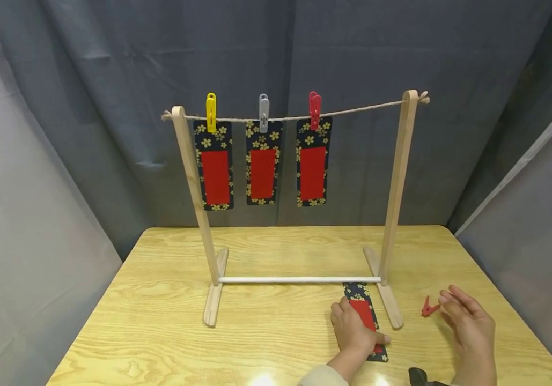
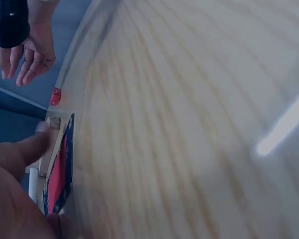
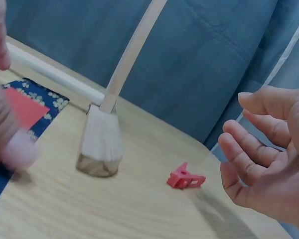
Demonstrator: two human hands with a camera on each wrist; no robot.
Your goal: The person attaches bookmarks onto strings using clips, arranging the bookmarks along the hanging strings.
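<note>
A dark blue floral card with a red centre panel (image 1: 363, 312) lies on the table, its far end by the rack's white bar. My left hand (image 1: 353, 331) is over this card, fingers toward its left edge and thumb stretched out across the right side. In the left wrist view the thumb (image 2: 32, 147) stands apart from the card. A red clothespin (image 3: 185, 178) lies on the table to the right of the rack's foot. Beside it my right hand (image 1: 472, 321) hovers with loosely bent fingers, holding nothing in the right wrist view.
A wooden rack with two posts (image 1: 398, 187) carries a rope (image 1: 362, 111). From it hang three similar cards, held by a yellow clothespin (image 1: 211, 112), a grey clothespin (image 1: 263, 113) and a red clothespin (image 1: 314, 111). Grey curtains (image 1: 276, 48) surround the wooden table (image 1: 169, 332).
</note>
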